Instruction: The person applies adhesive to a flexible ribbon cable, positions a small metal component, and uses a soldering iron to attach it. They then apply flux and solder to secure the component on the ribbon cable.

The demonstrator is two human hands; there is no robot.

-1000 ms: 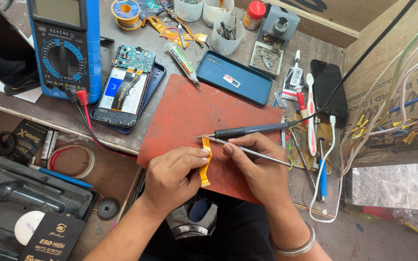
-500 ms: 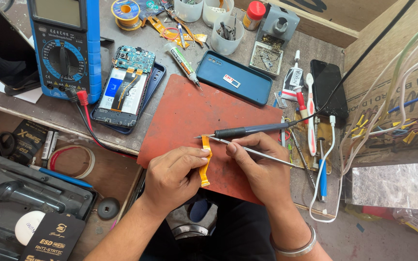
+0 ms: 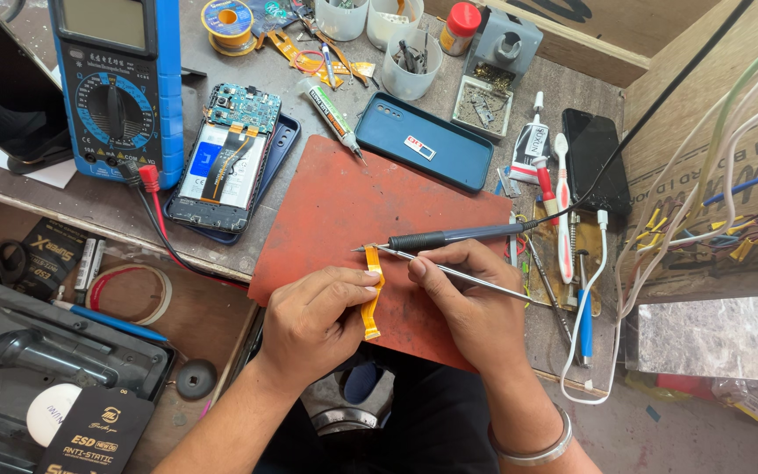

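centrally, a thin orange flex cable (image 3: 372,296) lies on the red mat (image 3: 344,211), its upper end pinched by the left hand (image 3: 313,320). the right hand (image 3: 467,307) grips metal tweezers (image 3: 462,275) beside it; the cable's top hides beneath a fingertip.
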